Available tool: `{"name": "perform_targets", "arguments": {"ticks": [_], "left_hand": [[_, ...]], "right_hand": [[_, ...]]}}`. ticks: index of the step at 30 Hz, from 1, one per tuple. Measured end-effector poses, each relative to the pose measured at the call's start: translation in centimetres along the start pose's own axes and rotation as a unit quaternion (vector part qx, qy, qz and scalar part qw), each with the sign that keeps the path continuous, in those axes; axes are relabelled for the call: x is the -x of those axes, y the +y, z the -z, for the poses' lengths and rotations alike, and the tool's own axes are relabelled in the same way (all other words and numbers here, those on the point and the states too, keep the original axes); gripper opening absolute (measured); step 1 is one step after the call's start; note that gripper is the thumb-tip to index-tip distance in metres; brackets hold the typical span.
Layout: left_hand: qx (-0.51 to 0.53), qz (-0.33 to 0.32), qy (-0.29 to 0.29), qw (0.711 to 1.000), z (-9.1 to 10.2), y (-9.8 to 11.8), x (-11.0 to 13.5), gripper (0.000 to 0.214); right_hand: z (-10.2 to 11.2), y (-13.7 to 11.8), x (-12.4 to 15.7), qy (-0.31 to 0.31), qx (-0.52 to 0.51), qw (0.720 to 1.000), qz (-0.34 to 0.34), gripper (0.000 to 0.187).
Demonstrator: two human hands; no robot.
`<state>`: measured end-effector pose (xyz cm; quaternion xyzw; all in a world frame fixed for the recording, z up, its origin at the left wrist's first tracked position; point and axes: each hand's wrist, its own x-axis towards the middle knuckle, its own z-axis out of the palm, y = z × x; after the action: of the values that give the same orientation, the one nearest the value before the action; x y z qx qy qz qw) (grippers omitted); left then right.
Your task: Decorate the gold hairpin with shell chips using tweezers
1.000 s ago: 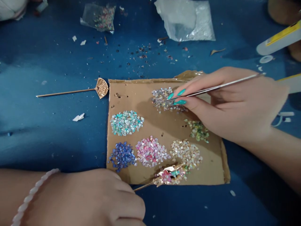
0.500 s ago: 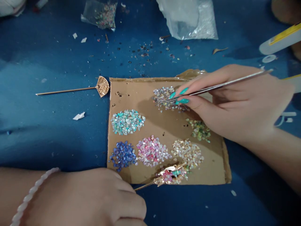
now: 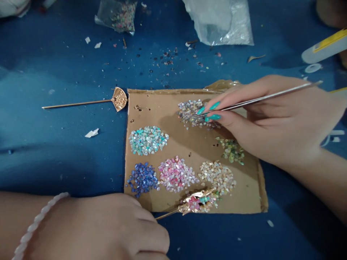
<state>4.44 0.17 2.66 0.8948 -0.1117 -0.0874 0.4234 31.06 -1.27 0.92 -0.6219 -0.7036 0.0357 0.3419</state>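
Metal tweezers (image 3: 260,96) are pinched in my right hand (image 3: 287,115), their tips down in a pile of grey iridescent chips (image 3: 189,108). Whether a chip is caught between the tips is too small to tell. My left hand (image 3: 116,227), closed, grips the thin stem of a gold hairpin (image 3: 187,206). The hairpin's decorated head, with a pink flower and coloured chips, lies over the lower edge of a cardboard sheet (image 3: 173,144). On the cardboard are turquoise chips (image 3: 148,141), blue chips (image 3: 142,178), pink chips (image 3: 177,174), cream chips (image 3: 218,177) and green chips (image 3: 231,151).
Left of the cardboard lies another gold hairpin (image 3: 119,99) with a fan-shaped head. Behind are a small bag of coloured chips (image 3: 119,16) and a clear plastic bag (image 3: 222,21). A white bottle with a yellow label (image 3: 322,47) is at right. Scraps dot the blue table (image 3: 54,155).
The whole view has shifted slightly, moving things a little to the right. Both hands keep the same grips, and the tweezer tips stay in the grey pile.
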Motion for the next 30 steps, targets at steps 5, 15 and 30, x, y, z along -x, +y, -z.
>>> {"name": "perform_targets", "arguments": {"ticks": [5,15,30], "left_hand": [[0.008,0.008,0.028,1.0,-0.2,0.2,0.0,0.015],[-0.013,-0.01,0.007,1.0,0.3,0.2,-0.1,0.007],[-0.012,-0.014,0.027,0.999,0.7,0.1,0.0,0.026]], "right_hand": [[0.2,0.2,0.0,0.001,-0.014,1.0,-0.005,0.003],[1.0,-0.8,1.5,0.023,-0.056,0.998,-0.004,0.008],[6.2,-2.2,8.8,-0.087,-0.203,0.975,0.039,0.031]]}}
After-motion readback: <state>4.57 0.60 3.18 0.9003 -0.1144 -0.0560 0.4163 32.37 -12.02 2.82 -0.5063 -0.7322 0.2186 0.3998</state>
